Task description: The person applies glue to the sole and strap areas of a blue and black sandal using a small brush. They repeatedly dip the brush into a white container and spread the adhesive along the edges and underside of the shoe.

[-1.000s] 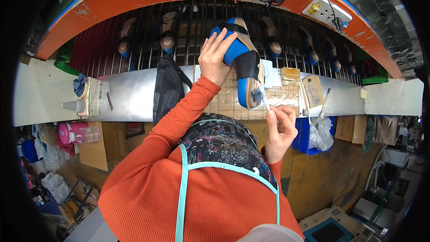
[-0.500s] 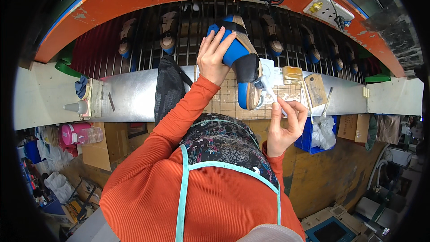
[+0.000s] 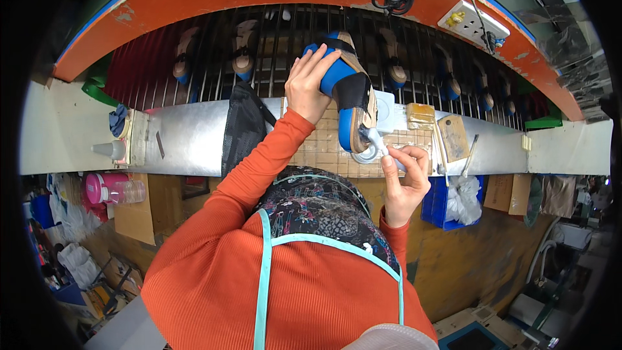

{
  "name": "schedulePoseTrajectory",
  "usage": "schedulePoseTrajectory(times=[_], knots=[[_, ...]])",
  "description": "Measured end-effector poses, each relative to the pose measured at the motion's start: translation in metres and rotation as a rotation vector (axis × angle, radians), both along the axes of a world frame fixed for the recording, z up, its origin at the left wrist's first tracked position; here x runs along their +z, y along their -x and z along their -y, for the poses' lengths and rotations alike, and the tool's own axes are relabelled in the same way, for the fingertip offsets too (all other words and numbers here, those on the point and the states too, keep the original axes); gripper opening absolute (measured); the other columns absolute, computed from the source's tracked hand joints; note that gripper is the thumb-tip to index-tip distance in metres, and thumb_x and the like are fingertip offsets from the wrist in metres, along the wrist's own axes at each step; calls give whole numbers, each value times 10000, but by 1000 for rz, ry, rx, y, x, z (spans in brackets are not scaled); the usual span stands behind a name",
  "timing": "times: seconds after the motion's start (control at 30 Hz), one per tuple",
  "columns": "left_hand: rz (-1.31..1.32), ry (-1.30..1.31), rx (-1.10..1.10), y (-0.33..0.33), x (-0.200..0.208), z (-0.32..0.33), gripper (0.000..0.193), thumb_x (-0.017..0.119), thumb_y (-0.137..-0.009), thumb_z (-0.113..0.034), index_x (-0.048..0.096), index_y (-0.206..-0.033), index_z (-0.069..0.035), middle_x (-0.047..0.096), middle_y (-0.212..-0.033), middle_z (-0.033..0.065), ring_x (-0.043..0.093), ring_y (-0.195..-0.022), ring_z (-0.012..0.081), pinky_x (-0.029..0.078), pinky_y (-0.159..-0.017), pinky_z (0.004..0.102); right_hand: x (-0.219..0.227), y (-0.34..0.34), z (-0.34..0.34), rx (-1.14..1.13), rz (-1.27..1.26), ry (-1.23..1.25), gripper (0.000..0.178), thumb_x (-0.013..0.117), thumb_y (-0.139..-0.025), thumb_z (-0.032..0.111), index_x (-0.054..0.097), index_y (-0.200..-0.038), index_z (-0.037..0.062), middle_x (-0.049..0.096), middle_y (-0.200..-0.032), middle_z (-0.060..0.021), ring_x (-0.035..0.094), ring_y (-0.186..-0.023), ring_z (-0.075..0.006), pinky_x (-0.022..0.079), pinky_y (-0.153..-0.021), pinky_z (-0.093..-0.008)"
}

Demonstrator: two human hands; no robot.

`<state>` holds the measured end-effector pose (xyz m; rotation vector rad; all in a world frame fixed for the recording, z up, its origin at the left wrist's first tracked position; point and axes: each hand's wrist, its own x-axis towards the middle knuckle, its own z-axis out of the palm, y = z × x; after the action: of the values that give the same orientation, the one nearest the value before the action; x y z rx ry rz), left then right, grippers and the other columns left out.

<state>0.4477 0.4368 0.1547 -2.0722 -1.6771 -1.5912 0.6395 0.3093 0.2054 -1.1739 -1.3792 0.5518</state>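
Note:
My left hand (image 3: 310, 84) grips a shoe on a blue last (image 3: 353, 92), fingers over its heel end. Wide black straps cross the last, and a tan sole edge faces right. The toe end points down toward me over the bench. My right hand (image 3: 407, 178) pinches a small white-handled brush (image 3: 377, 141) between thumb and fingers. The brush's dark tip touches the sole edge near the toe. A round white dish (image 3: 368, 154) lies partly hidden under the toe and brush.
Behind the bench, a rack of metal bars (image 3: 285, 68) carries several similar shoes. A yellowish block (image 3: 421, 115), a worn board (image 3: 455, 136) and a thin brush (image 3: 471, 155) lie to the right. A black mesh bag (image 3: 245, 126) sits left. Below right stands a blue bin (image 3: 433, 202).
My right hand has moved slightly left, bringing the brush along the sole edge closer to the toe. The shoe has tilted a little in my left hand, its toe shifting slightly left.

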Motion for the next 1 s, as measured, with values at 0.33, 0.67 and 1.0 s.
schedulePoseTrajectory(times=[0.33,0.67,1.0], knots=[[63,167,-156,-2,13,7,509,775,-714,-149,639,-1204,-176,646,-1208,153,632,-1090,344,415,-1017,526,12,-4,-17,86,61,-113,176,751,-783,1,725,-957,13,548,-942,-63,546,-807,-128,473,-646,-231],[148,405,-395,7,21,15,604,859,-535,-118,657,-1104,-149,715,-889,120,684,-860,327,548,-768,382,40,-9,-59,280,179,-221,185,764,-760,2,722,-940,10,554,-936,-68,556,-801,-134,476,-637,-233],[168,596,-692,7,-21,4,734,953,-407,-213,671,-1065,-51,714,-992,132,678,-943,280,513,-869,342,53,-9,-83,394,208,-232,170,765,-753,6,723,-917,13,563,-925,-66,556,-755,-125,455,-625,-235]])
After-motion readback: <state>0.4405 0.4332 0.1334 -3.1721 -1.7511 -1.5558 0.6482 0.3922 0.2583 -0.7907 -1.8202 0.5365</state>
